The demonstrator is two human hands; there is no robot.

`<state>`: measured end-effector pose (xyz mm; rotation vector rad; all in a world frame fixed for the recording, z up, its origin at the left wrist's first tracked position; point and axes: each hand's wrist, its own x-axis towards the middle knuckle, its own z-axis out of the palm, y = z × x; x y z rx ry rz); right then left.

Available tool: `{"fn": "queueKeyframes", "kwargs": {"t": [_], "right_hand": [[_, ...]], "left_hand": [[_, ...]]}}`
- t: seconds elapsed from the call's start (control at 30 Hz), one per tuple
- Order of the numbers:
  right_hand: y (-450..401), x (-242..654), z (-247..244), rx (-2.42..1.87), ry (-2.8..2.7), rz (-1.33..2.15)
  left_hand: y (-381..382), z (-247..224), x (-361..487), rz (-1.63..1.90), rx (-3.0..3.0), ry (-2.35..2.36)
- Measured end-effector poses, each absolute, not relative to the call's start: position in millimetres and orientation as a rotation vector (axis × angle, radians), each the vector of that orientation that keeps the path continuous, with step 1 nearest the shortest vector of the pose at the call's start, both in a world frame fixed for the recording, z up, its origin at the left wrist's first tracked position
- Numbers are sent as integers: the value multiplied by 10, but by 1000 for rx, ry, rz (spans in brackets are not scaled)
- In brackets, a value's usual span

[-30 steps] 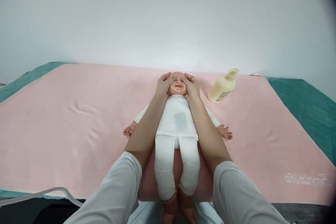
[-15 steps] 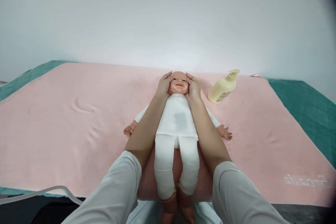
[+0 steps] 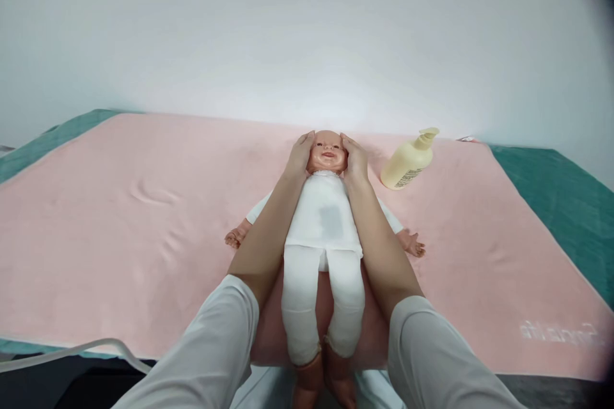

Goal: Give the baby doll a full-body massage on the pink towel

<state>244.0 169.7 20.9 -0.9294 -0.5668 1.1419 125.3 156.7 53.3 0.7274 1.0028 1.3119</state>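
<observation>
A baby doll in a white top and white trousers lies on its back, its feet toward me. My left hand is cupped against the side of the doll's head on the left, fingers pressed together and pointing up past the temple. On the opposite side my right hand cups the head in the same way. The head is held between both palms, its face uncovered in the middle. My forearms run along either side of the doll's body, crossing over its arms and partly hiding them.
A pale yellow pump bottle stands right of the doll's head. Under everything lies a pink mat, with a green cover showing past its edges. A white wall rises behind. At lower left runs a white cable.
My fingers have drawn slightly outward from the doll's face toward the sides of its head. The doll and the bottle stay in place.
</observation>
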Motion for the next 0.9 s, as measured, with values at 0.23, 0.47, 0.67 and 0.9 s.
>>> {"fn": "queueKeyframes", "kwargs": {"t": [0.23, 0.47, 0.67, 0.9], "right_hand": [[1559, 2390, 265, -972, -691, 1137], [1575, 2404, 231, -992, -701, 1098], [1612, 2414, 203, -1018, -745, 1073], [1595, 2408, 239, -1000, -698, 1086]], "left_hand": [[1525, 535, 1219, 1335, 854, 1087], [1481, 563, 1207, 1330, 833, 1067], [1479, 560, 1208, 1325, 807, 1091], [1483, 585, 1223, 1320, 742, 1035]]}}
